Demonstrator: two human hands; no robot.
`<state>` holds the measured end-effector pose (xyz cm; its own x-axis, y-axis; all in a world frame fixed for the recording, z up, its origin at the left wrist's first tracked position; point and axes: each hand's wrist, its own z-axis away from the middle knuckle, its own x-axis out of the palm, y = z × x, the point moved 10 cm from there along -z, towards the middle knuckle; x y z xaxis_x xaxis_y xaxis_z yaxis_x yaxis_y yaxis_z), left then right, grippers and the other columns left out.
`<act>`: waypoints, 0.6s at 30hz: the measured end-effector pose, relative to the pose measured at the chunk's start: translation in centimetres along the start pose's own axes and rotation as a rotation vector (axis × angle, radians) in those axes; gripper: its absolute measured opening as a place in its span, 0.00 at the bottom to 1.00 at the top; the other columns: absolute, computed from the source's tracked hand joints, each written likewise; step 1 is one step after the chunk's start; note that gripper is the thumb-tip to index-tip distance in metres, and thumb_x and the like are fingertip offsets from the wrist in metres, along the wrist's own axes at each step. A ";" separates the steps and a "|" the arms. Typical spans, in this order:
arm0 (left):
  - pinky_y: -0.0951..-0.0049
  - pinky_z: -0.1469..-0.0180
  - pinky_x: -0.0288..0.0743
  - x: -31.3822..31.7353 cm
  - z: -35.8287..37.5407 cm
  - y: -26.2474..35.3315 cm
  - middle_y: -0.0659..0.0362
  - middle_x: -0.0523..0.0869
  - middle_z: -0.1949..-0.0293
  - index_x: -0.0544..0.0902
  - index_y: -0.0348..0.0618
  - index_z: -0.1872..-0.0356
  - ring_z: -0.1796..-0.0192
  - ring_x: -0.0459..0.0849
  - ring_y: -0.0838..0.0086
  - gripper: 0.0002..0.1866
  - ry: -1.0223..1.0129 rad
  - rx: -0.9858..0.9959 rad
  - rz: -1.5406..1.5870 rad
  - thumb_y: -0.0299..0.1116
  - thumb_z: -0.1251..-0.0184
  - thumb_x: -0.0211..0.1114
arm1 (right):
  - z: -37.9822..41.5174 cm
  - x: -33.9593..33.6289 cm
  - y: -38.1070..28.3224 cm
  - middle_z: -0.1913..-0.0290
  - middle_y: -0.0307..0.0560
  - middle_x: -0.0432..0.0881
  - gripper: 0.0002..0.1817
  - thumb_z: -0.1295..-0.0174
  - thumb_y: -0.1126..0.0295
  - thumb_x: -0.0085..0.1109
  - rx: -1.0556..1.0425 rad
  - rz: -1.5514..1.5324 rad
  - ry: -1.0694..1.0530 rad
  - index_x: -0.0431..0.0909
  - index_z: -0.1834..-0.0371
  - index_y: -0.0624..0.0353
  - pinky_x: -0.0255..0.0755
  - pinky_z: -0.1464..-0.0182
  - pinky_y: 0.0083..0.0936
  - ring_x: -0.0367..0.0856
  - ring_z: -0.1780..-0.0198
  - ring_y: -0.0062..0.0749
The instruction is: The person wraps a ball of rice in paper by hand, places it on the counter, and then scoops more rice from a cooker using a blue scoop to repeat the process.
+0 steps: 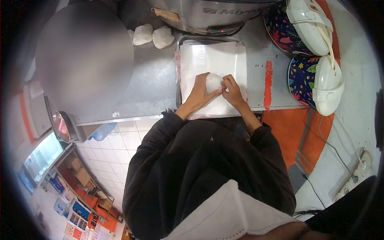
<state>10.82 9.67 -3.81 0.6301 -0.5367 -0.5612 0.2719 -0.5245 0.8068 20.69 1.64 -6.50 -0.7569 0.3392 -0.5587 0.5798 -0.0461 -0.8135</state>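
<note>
A smooth white rounded lump (214, 83), its material hard to tell, is between my hands over a sheet of white paper (216, 58). My left hand (199, 93) curves around its left side, thumb stretched along the near edge. At the right edge, my right hand (233, 91) has its fingers bent and pinched against the lump. Beneath the paper lies a shallow metal tray (179, 80). More white lumps sit farther back on the left, including one lump (143, 34) beside another lump (163, 37).
A large grey appliance (224, 14) with a small red light stands behind the tray. Two flower-patterned containers (301, 82) with white lids stand at the right. A grey blurred disc covers the upper left. Cables run to a power strip (356, 174) at lower right.
</note>
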 end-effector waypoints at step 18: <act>0.76 0.54 0.74 -12.4 1.1 -1.0 0.58 0.84 0.61 0.79 0.35 0.55 0.60 0.80 0.78 0.17 0.221 -0.624 0.811 0.32 0.43 0.69 | -6.6 2.8 -11.1 0.59 0.44 0.77 0.12 0.28 0.68 0.41 0.295 -1.221 0.553 0.72 0.59 0.66 0.69 0.59 0.22 0.74 0.60 0.26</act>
<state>1.99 16.11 2.16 0.8932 -0.4092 0.1863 -0.0043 0.4066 0.9136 14.19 9.30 2.03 -0.4773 0.6319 0.6106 -0.4994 0.3767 -0.7802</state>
